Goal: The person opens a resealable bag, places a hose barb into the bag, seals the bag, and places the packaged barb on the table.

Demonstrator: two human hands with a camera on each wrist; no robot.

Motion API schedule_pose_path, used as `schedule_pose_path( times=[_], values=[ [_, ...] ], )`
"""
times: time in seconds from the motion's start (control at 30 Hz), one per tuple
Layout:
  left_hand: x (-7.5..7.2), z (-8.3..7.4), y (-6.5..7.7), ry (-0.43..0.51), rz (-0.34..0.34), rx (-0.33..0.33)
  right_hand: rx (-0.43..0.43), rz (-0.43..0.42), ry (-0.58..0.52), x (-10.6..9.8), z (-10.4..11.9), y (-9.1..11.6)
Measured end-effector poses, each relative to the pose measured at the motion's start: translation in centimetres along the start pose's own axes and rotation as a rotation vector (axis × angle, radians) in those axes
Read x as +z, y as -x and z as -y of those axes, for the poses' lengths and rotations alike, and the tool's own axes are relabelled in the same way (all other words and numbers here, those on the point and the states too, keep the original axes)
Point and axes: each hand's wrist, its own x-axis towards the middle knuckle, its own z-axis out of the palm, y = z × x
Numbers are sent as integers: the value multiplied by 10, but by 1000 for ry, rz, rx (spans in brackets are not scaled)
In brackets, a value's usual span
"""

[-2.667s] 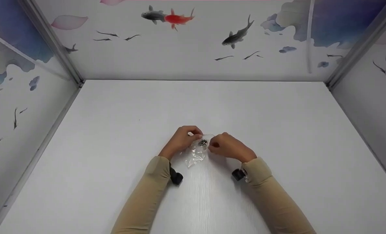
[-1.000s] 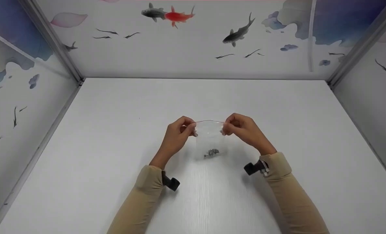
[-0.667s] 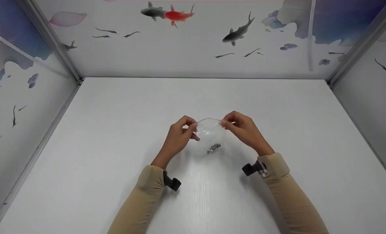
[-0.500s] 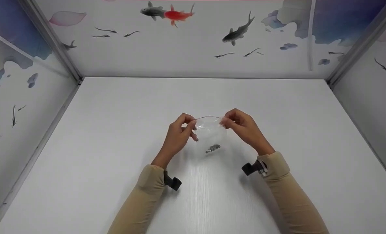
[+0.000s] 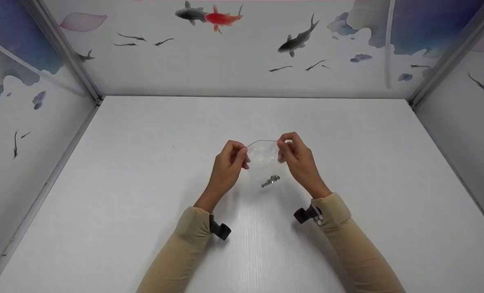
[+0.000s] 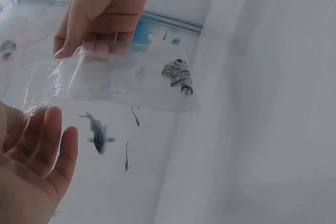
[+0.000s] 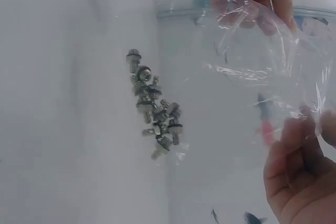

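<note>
A clear plastic zip bag (image 5: 262,160) with a thin reddish line along its top edge hangs between the two hands above the table. My left hand (image 5: 226,165) pinches its upper left corner between thumb and forefinger. At the upper right corner, my right hand (image 5: 300,162) pinches the bag the same way. Several small metal screws (image 7: 155,103) with dark washers lie bunched in the bottom of the bag. In the left wrist view the screws (image 6: 177,77) cluster at the bag's far end. Whether the bag's mouth is sealed cannot be told.
A white table (image 5: 144,162) spreads beneath the hands. White panels printed with fish (image 5: 298,38) enclose it at the back and both sides, joined by grey metal posts (image 5: 449,57). Black wrist cameras (image 5: 221,232) sit at both cuffs.
From crumpled and low between the hands, the bag has been lifted and spread by its top corners. In the last second both hands moved slightly farther from me, and the right came inward.
</note>
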Motion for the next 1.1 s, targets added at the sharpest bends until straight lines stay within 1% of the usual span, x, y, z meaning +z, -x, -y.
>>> schedule_pose_path(
  times=[0.1,0.2,0.33,0.43,0.73,0.97,1.1],
  values=[
    [1,0,0,-10,-21,-6,-14,-38,0,4,0,1],
    [0,1,-1,-13,-41,-5,2,-59,-5,4,-2,3],
    [0,1,-1,-18,-65,1,38,-51,-23,2,-4,4],
    [-1,1,-1,-25,-67,9,34,-33,-20,0,-5,3],
    [-3,3,-1,-67,-55,41,-87,-29,64,-7,-8,1],
    [-3,4,-1,-179,-51,74,-172,-10,172,-11,-9,3],
    [-3,4,-1,-210,-32,76,-183,27,193,-11,-10,5]
  ],
)
